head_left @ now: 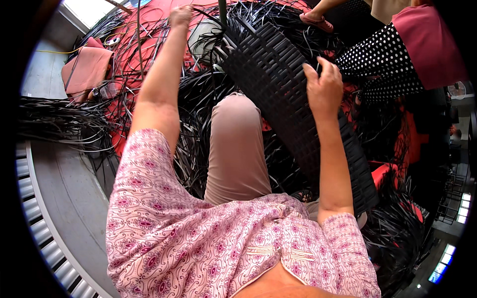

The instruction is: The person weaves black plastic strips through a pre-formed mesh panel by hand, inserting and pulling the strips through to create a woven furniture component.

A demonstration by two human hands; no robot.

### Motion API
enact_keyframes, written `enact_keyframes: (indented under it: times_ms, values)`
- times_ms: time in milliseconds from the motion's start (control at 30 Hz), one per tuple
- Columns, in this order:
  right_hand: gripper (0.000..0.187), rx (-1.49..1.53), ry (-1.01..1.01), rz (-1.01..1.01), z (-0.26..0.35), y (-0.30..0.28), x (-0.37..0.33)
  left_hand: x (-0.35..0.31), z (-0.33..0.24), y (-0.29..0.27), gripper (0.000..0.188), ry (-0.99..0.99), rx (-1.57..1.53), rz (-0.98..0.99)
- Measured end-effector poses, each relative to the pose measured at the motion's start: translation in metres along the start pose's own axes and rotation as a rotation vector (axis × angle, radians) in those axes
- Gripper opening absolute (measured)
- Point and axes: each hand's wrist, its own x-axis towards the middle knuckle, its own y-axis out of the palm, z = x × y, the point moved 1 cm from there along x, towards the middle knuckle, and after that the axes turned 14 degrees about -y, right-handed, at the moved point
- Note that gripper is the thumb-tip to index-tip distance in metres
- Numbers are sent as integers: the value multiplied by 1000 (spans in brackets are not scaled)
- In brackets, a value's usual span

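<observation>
A long black woven panel [278,74] of flat strips slants across my front, beside my raised knee. At the far left my left hand [181,16] is stretched out and closed round a black strip [202,13], which runs rightward toward the panel's far end. My right hand [325,89] is over the panel's right side, thumb and forefinger apart and the other fingers loosely bent, with nothing visible between them. Whether its fingertips touch the weave I cannot tell. Loose strip ends [231,39] stick out at the panel's far left corner.
Heaps of loose black strips [64,119] lie around me on red flooring [159,20]. Another person in polka-dot trousers [382,59] is close at the right, with a sandalled foot [317,22] near the strips. A pink cloth-like piece [87,74] lies at the left.
</observation>
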Motion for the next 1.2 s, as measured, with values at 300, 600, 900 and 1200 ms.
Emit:
enact_keyframes:
  times_ms: [300, 600, 900, 1200]
  values:
    - [51, -174, 163, 275, -38, -28, -54, -85, -75, -3, 26, 503, 432, 464]
    - [58, -87, 119, 202, -79, -33, -44, -183, -73, 37, 33, 328, 501, 1097]
    - [58, 155, 199, 256, -203, -83, -36, -247, -160, 116, 24, 242, 722, 1457]
    - [51, 304, 227, 173, -235, -157, -65, -320, -225, 116, 30, 80, 655, 1693]
